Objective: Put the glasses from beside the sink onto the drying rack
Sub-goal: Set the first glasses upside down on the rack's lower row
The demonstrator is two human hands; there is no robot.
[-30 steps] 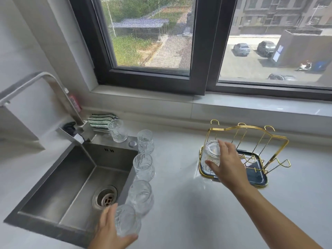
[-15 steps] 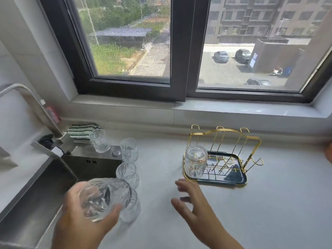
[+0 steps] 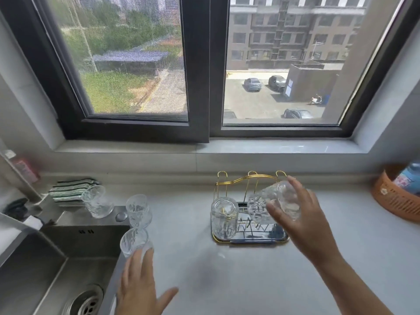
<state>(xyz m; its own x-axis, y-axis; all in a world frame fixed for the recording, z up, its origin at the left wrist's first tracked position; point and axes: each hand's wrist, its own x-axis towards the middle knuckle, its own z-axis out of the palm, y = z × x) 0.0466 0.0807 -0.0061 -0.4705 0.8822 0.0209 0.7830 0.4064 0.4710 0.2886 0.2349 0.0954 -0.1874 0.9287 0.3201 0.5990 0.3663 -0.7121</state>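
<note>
My right hand (image 3: 302,221) grips a clear textured glass (image 3: 270,204), tilted on its side above the gold wire drying rack (image 3: 247,178). One glass (image 3: 223,220) stands upside down on the rack's left side, over its dark tray (image 3: 278,236). Three glasses remain along the sink's right rim: a far one (image 3: 97,201), a middle one (image 3: 137,210) and a near one (image 3: 134,243). My left hand (image 3: 141,285) is open, fingers spread, its fingertips just below the near glass; whether they touch it I cannot tell.
The steel sink (image 3: 45,269) with its drain (image 3: 85,303) fills the lower left, a tap (image 3: 20,176) behind it. A striped cloth (image 3: 68,189) lies folded at the back. An orange basket (image 3: 395,196) holding a bottle stands at the far right. A window ledge runs behind.
The glass passed from my left hand to my right, which carried it over the rack. My left hand went back down toward the glasses by the sink. The view shifted right.
</note>
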